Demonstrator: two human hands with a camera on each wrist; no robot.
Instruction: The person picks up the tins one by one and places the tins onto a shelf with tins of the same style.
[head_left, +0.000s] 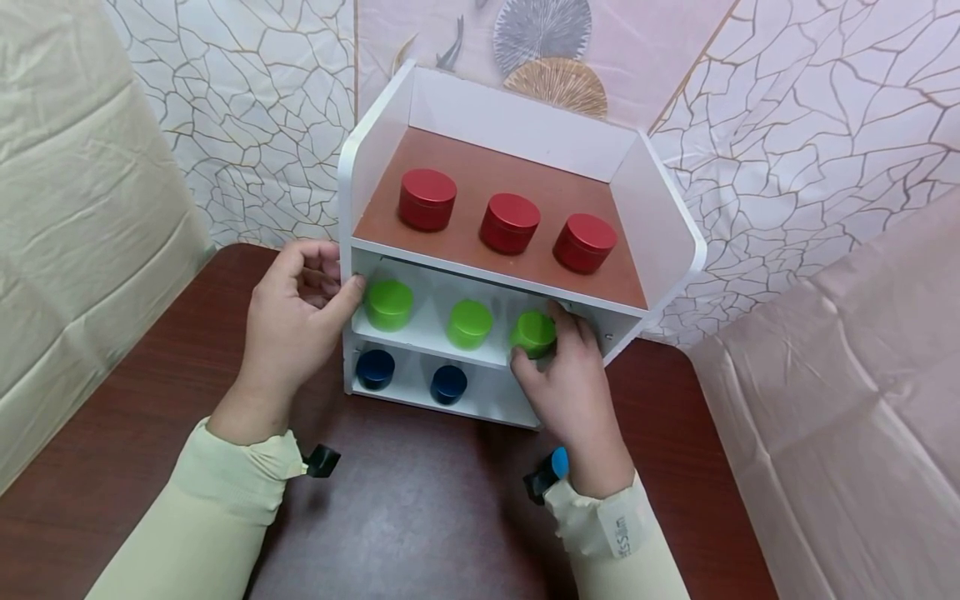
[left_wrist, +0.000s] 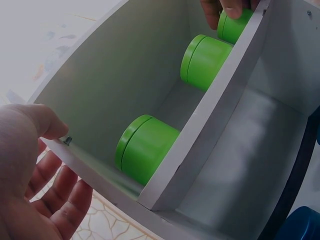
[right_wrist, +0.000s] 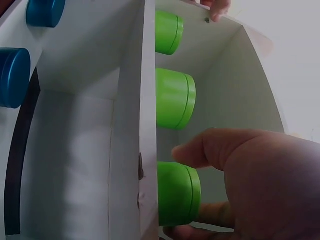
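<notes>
A white three-tier shelf [head_left: 498, 277] stands on the table. My right hand [head_left: 573, 383] reaches into the middle tier, its thumb and fingers around the rightmost green round tin [head_left: 533, 334]. In the right wrist view the thumb [right_wrist: 192, 150] lies along one side of that tin and fingers along the other. Two more green tins, a middle one [head_left: 469, 323] and a left one [head_left: 388, 305], sit on the same tier. My left hand [head_left: 296, 321] holds the shelf's left side panel, thumb on the front edge and the other fingers along the outside.
Three red tins, left [head_left: 427, 200], middle [head_left: 510, 223] and right [head_left: 585, 242], stand on the brown top tier. The bottom tier holds two blue tins, left [head_left: 375, 369] and right [head_left: 448, 384]. Dark wooden table [head_left: 390, 483] lies in front; patterned cloth [head_left: 247, 108] hangs behind.
</notes>
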